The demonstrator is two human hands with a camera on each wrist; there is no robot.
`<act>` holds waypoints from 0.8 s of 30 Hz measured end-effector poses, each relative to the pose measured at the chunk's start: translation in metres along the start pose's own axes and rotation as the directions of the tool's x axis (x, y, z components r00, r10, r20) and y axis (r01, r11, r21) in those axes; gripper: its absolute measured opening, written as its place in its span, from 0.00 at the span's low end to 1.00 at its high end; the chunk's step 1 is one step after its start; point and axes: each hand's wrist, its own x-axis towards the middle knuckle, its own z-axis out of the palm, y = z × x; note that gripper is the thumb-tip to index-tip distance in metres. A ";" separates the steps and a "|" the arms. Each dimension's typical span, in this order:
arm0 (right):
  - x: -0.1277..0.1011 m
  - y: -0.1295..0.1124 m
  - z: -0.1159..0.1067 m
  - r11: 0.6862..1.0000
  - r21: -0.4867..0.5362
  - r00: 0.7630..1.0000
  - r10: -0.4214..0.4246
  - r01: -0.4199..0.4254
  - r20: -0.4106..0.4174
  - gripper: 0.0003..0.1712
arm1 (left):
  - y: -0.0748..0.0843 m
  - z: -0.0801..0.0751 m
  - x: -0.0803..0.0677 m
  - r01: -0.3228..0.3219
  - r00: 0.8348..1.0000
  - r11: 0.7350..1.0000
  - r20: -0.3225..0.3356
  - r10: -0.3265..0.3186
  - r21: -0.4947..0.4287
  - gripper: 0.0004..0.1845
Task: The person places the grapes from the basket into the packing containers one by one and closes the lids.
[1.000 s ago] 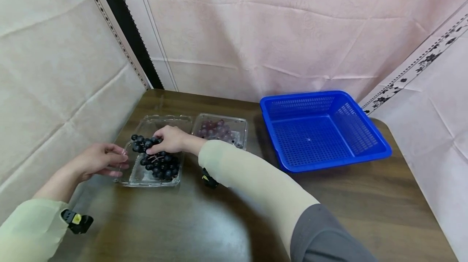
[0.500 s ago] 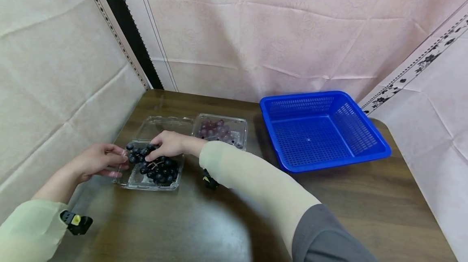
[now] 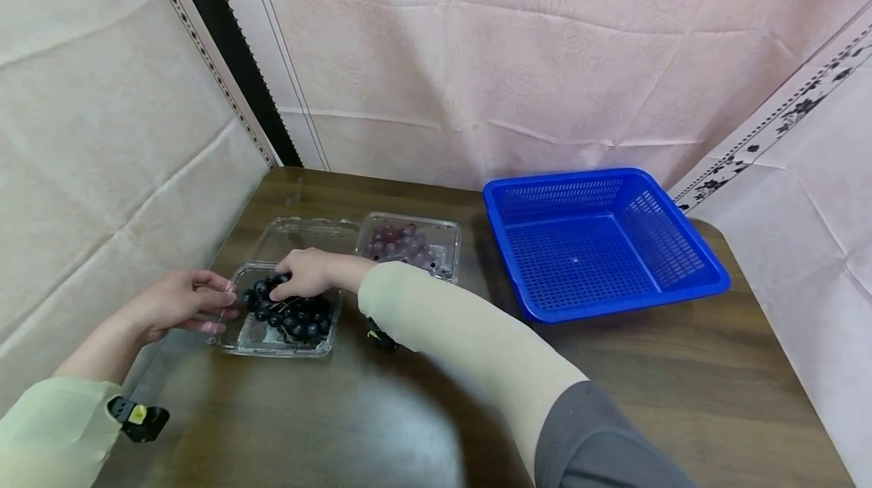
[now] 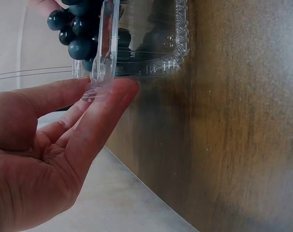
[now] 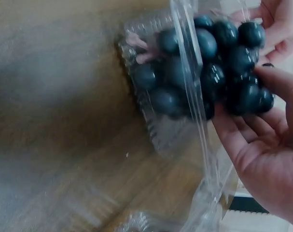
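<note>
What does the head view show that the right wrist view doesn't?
Only the head view shows the blue basket, empty on the table's right, the second clear box of reddish grapes, the open lid lying flat behind the front box, and the left hand pinching that box's left rim.

Only the right wrist view shows, close up, the right hand's fingers curled round the bunch and the glossy single berries.

Both show the right hand on the dark grapes in the clear box on the wooden table.
</note>
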 end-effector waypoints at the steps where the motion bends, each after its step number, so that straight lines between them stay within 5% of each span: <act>1: 0.001 -0.002 0.001 0.999 -0.028 1.000 0.019 -0.019 -0.009 0.28 | 0.000 0.000 0.000 0.003 1.000 1.000 -0.004 -0.003 -0.004 0.17; 6: 0.001 -0.005 0.007 0.997 -0.033 0.995 0.067 -0.070 -0.077 0.36 | 0.000 0.000 0.000 0.003 1.000 1.000 -0.011 -0.003 -0.006 0.17; 16: -0.018 -0.007 0.005 0.993 -0.095 0.979 -0.081 0.064 -0.189 0.30 | 0.000 -0.001 0.001 0.000 1.000 1.000 -0.011 0.000 0.001 0.18; 24: -0.019 -0.006 0.014 0.992 -0.027 0.983 -0.122 0.119 -0.139 0.28 | 0.002 -0.001 0.000 0.002 1.000 1.000 -0.004 -0.002 0.005 0.18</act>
